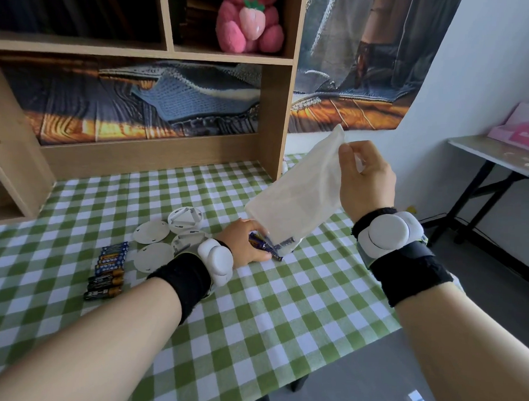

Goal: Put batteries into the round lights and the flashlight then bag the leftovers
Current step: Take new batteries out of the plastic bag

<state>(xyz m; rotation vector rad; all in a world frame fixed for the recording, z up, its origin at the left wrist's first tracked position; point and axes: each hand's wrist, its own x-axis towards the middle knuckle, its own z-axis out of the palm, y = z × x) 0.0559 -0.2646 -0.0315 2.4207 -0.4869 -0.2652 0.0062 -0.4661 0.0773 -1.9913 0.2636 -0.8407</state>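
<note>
My right hand (pixel 365 180) pinches the upper corner of a translucent white bag (pixel 300 195) and holds it up, tilted, with its lower end at the table. My left hand (pixel 244 243) grips several blue batteries (pixel 262 245) at that lower end; some show through the plastic. Left of my left wrist lies a row of several loose batteries (pixel 108 269), blue ones and black-and-gold ones. Round white lights (pixel 185 219) and their flat round covers (pixel 151 231) lie between the row and my left hand. No flashlight is visible.
A green-and-white checked cloth (pixel 252 321) covers the table. A wooden shelf unit (pixel 273 119) stands along the back edge, with a pink plush toy (pixel 250 21) in it. The table's right edge drops off to the floor; a small side table (pixel 495 156) stands at right.
</note>
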